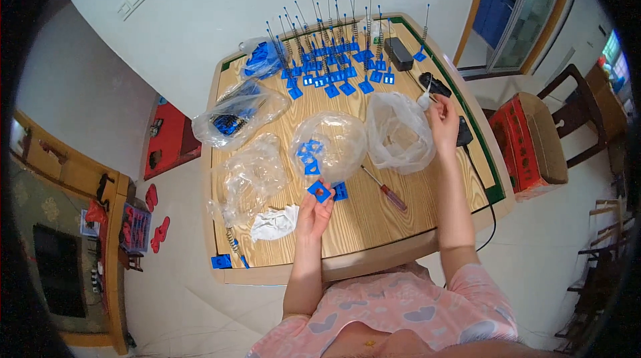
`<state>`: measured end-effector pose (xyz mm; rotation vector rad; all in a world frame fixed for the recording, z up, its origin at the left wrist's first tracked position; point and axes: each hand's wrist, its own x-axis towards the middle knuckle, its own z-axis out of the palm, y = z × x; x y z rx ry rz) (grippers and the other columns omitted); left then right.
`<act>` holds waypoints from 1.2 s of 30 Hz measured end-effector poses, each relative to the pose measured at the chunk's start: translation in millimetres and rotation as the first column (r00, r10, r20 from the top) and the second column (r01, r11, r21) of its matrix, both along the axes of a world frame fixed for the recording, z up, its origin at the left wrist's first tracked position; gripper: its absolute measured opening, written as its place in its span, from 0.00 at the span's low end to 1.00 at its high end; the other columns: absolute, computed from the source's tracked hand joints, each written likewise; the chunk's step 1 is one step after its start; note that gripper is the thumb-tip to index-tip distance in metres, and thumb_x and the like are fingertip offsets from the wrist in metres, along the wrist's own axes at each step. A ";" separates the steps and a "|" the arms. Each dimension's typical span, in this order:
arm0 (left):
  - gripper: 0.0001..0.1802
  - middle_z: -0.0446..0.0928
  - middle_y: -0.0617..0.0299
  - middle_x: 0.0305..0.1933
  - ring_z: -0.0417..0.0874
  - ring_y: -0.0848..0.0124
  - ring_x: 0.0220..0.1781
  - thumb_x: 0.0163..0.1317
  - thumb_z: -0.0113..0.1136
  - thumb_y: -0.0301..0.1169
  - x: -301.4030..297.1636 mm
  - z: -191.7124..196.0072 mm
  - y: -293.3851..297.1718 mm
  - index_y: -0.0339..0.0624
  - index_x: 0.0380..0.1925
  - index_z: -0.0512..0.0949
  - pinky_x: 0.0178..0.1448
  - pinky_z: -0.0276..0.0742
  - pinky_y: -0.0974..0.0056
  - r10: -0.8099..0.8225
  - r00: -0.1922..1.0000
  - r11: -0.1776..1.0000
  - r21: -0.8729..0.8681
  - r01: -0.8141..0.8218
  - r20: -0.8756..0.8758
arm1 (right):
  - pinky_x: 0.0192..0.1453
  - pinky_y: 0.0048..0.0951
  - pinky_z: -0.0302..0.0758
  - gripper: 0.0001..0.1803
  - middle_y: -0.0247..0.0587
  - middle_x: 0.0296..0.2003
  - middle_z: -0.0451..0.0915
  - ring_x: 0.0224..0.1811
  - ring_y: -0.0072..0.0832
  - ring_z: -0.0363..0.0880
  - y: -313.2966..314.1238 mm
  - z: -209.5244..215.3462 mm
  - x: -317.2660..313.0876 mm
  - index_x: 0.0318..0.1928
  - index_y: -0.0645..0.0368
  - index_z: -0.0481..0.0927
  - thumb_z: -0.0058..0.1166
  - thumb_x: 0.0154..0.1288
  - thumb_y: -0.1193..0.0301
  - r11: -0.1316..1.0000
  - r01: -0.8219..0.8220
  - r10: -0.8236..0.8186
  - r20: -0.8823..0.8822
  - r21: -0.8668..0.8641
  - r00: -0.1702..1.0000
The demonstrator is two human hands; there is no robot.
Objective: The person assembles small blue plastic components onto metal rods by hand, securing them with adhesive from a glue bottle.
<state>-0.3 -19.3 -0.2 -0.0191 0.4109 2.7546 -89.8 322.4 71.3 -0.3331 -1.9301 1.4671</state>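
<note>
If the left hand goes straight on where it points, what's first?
The left hand would probably meet the small blue plastic pieces beyond its held square blue plate; its height is unclear.

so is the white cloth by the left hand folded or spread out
Neither, it looks crumpled: the white cloth lies bunched on the table, with creases across it and uneven edges.

The person (400, 294) wears a pale pink, short-sleeved top (384, 308) with scattered grey-mauve hearts (420, 315) and white shapes, loose sleeves (475, 286) that leave the forearms (457, 218) bare, and a small gold-coloured pendant (369, 343) at the curved neckline (357, 326).
</note>
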 end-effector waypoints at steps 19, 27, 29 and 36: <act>0.23 0.71 0.50 0.50 0.73 0.57 0.54 0.54 0.60 0.29 -3.7 -7.7 -1.2 0.34 0.50 0.68 0.54 0.74 0.58 -0.015 0.992 0.999 -0.031 0.011 -0.128 | 0.46 0.41 0.70 0.18 0.54 0.35 0.76 0.40 0.47 0.75 41.5 -43.9 -62.4 0.41 0.65 0.73 0.57 0.49 0.70 0.869 -0.013 -0.180 0.340 0.495 0.923; 0.25 0.72 0.50 0.48 0.75 0.57 0.51 0.54 0.61 0.33 2.5 -11.2 -6.4 0.34 0.50 0.67 0.53 0.74 0.57 -0.009 0.994 1.000 -0.010 0.008 -0.109 | 0.39 0.36 0.71 0.14 0.52 0.32 0.76 0.38 0.44 0.76 -18.3 40.9 12.6 0.40 0.63 0.67 0.54 0.55 0.72 0.891 -0.156 0.083 0.184 0.427 0.979; 0.25 0.73 0.51 0.48 0.75 0.58 0.50 0.56 0.59 0.36 0.8 -12.8 -6.8 0.35 0.51 0.67 0.53 0.74 0.57 -0.061 0.991 0.996 0.051 0.068 -0.121 | 0.39 0.33 0.71 0.15 0.50 0.34 0.75 0.38 0.39 0.76 -35.5 53.8 47.6 0.43 0.63 0.68 0.53 0.56 0.73 0.841 -0.283 0.234 0.161 0.461 0.959; 0.22 0.73 0.53 0.49 0.76 0.60 0.50 0.58 0.56 0.38 0.7 -17.4 -8.4 0.38 0.49 0.69 0.53 0.73 0.56 -0.011 0.991 0.995 0.096 0.024 -0.132 | 0.38 0.20 0.70 0.15 0.36 0.40 0.74 0.40 0.23 0.72 -88.3 89.2 130.2 0.50 0.62 0.70 0.48 0.61 0.79 0.774 -0.633 0.630 0.104 -0.003 0.770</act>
